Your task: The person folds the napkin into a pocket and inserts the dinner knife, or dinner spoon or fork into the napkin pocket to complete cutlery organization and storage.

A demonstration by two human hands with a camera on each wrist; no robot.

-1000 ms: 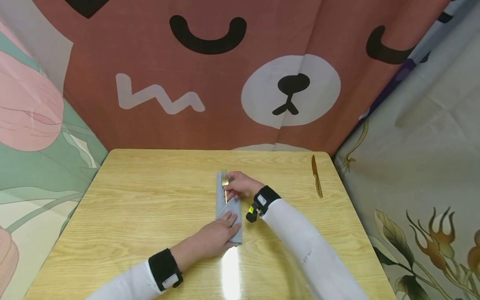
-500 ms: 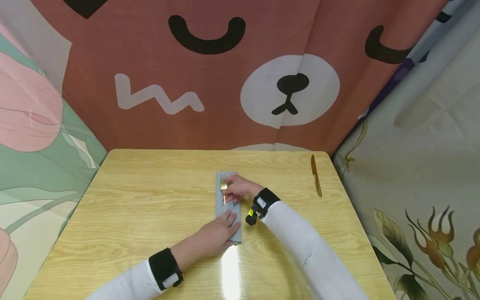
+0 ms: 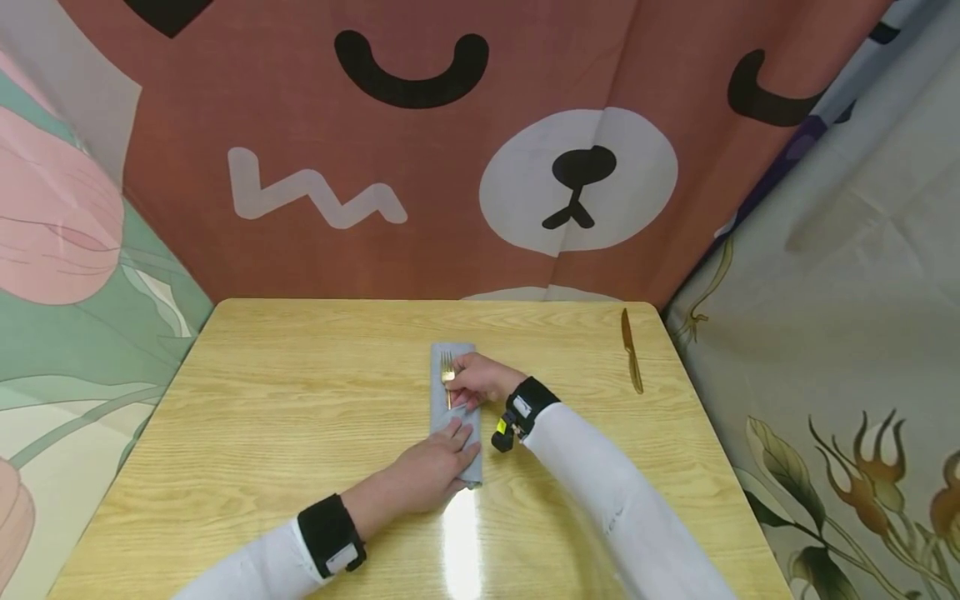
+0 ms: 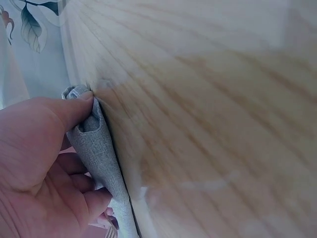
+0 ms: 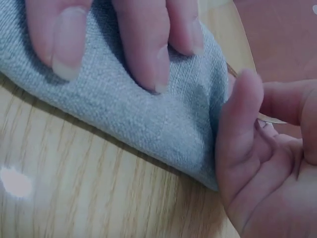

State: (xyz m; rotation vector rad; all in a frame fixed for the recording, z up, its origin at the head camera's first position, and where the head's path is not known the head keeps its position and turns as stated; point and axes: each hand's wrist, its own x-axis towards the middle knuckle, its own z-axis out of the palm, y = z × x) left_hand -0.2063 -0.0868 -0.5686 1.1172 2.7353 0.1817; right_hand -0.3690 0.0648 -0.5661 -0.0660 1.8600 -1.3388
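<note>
A grey-blue cloth napkin [image 3: 438, 400], folded into a long narrow strip, lies on the table with a diagonal pocket across it. The left hand [image 3: 429, 473] holds its near half, thumb at the near end and fingers on top of the cloth. At the pocket's opening, the right hand [image 3: 482, 377] grips a gold fork [image 3: 447, 367] near its neck. The fork's tines point away and stay outside. Its lower handle is hidden in the pocket. In the right wrist view, the right thumb [image 5: 240, 109] lies along the napkin's edge, with left fingers [image 5: 143, 44] pressing the cloth.
A gold knife [image 3: 632, 350] lies near the far right corner of the wooden table [image 3: 300, 375]. Behind the table hangs a brown curtain [image 3: 300, 258] with a bear design. Patterned cloths hang on both sides. Black straps circle both wrists.
The fork has slid slightly toward the person, deeper into the pocket, with the right hand moving along. The left hand has stayed on the napkin.
</note>
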